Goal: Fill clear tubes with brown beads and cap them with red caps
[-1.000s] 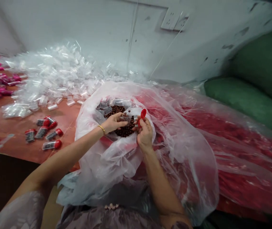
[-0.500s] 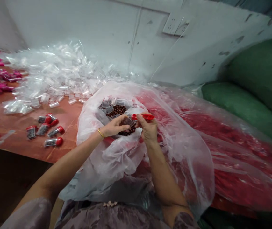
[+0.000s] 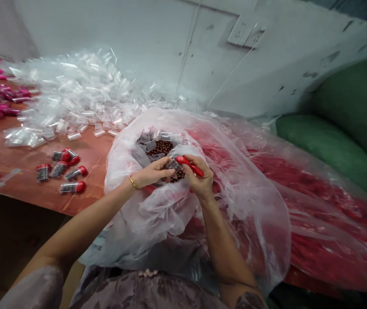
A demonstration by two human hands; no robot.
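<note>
While, in head view, a clear tube (image 3: 173, 165) is clamped in the fingers of the left hand (image 3: 153, 173) over brown beads (image 3: 163, 147) in a white bag (image 3: 157, 208), a red cap (image 3: 197, 169) is pinched by the right hand (image 3: 203, 180) just beside it; red-capped tubes (image 3: 70, 187) are scattered on the table (image 3: 90, 150).

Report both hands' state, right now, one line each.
Left hand: closed around a small clear plastic container.
Right hand: closed, gripping a red cap between thumb and fingers, close to the container.
</note>
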